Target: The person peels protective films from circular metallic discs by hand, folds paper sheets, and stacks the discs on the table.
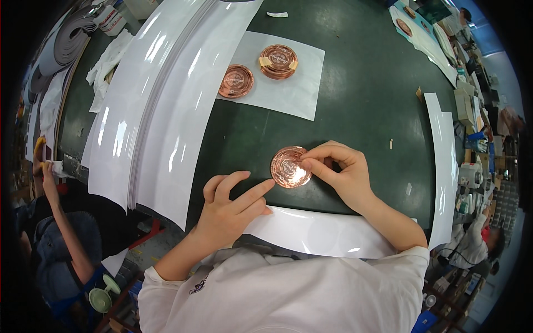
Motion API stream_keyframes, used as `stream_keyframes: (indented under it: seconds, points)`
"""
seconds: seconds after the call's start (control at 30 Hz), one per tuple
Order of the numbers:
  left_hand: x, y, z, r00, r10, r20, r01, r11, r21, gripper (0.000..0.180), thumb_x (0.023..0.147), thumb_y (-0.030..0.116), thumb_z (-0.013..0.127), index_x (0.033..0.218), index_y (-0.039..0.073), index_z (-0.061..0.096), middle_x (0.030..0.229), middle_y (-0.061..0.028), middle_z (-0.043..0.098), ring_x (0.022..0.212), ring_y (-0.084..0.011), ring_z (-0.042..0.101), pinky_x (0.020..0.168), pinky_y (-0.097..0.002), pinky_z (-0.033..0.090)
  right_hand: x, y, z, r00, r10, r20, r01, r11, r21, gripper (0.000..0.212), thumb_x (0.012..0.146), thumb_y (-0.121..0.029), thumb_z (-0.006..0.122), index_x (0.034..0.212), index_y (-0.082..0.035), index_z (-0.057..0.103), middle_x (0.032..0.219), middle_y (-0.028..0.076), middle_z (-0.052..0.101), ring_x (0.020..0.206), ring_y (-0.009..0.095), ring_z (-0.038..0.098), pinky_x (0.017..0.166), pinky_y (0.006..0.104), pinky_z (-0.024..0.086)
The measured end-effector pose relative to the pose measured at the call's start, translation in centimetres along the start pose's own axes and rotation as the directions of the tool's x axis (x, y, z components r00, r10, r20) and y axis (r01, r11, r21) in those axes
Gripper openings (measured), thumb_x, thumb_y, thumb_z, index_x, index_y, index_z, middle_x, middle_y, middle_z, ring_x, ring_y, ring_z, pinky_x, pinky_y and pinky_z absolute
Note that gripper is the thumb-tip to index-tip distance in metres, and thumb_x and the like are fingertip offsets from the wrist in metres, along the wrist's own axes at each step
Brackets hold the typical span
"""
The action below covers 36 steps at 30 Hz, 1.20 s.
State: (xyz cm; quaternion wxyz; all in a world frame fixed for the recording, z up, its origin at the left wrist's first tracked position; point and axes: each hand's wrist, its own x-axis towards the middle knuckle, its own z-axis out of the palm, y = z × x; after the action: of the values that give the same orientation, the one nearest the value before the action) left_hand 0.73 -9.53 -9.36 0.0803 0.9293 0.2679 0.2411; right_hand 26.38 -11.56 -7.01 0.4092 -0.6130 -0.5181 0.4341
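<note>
A round, shiny copper-coloured label point(288, 173) with pale printing lies over the green tabletop in front of me. My right hand point(340, 169) pinches its right edge between thumb and fingertips. On the other side, my left hand point(236, 202) is open, fingers spread, its index fingertip at or very near the label's lower left edge. Further off, a white sheet point(302, 91) carries two piles of similar copper labels. One pile point(278, 61) has strips of yellowish tape on its sides; the other pile point(237, 81) sits left of it.
Tall stacks of glossy white sheets point(172, 116) cover the left of the green table point(361, 83). Another white strip point(322, 230) lies along the near edge, and one more point(441, 166) on the right. A co-worker's arm point(69, 233) shows at far left.
</note>
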Motion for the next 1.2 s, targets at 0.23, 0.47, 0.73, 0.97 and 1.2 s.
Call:
stream_keyframes:
  seconds: [0.23,0.47,0.73,0.97,1.2]
  points:
    - [0.2,-0.1,0.0,1.000,0.006,0.002,-0.006,1.000,-0.002,0.023,0.081,0.031,0.073,0.081,0.012,0.060,0.127,0.0051,0.065,0.118,-0.0247,0.050,0.097,-0.0400,0.034,0.7,0.7,0.8,0.934,-0.357,-0.029,0.318,0.862,-0.394,0.014,0.079,-0.013,0.082,0.090,-0.008,0.076,0.080,0.003,0.069,0.070,0.015,0.057,0.060,0.0271,0.046]
    - [-0.2,-0.3,-0.2,0.999,-0.037,-0.002,0.037,0.994,-0.101,0.029,0.078,0.038,0.073,0.085,0.012,0.061,0.105,0.0013,0.062,0.111,-0.0242,0.051,0.094,-0.0414,0.036,0.6,-1.6,-0.2,0.991,-0.091,-0.098,0.069,0.975,-0.211,0.008,0.084,-0.010,0.076,0.090,-0.005,0.073,0.082,0.002,0.070,0.072,0.010,0.062,0.062,0.0248,0.047]
    - [1.5,-0.4,-2.0,0.981,0.010,0.192,0.078,0.892,-0.444,0.029,0.077,0.033,0.077,0.095,0.013,0.067,0.085,0.0011,0.059,0.097,-0.0207,0.055,0.093,-0.0389,0.036,3.9,-0.3,-3.7,0.961,-0.140,-0.237,0.091,0.975,-0.204,0.018,0.089,-0.012,0.073,0.104,-0.005,0.068,0.082,0.001,0.070,0.067,0.006,0.054,0.063,0.0231,0.044]
    - [1.7,0.1,-3.4,0.908,-0.141,0.394,0.360,0.741,-0.566,0.016,0.086,0.020,0.074,0.095,0.008,0.069,0.081,-0.0062,0.065,0.074,-0.0244,0.058,0.070,-0.0347,0.046,2.6,-1.8,-5.1,0.920,-0.390,-0.028,0.246,0.633,-0.733,0.023,0.088,-0.021,0.074,0.103,-0.005,0.068,0.091,0.009,0.069,0.080,0.019,0.064,0.071,0.0346,0.050]
    - [1.2,0.2,-4.2,0.800,-0.372,0.470,0.590,0.630,-0.505,0.018,0.090,0.022,0.070,0.096,0.005,0.067,0.081,-0.0085,0.069,0.069,-0.0251,0.058,0.065,-0.0331,0.047,-4.3,-6.4,-5.8,0.810,0.201,0.550,0.128,0.856,-0.501,0.070,0.074,-0.034,0.085,0.131,-0.007,0.055,0.105,0.014,0.070,0.100,0.029,0.068,0.088,0.0384,0.052]
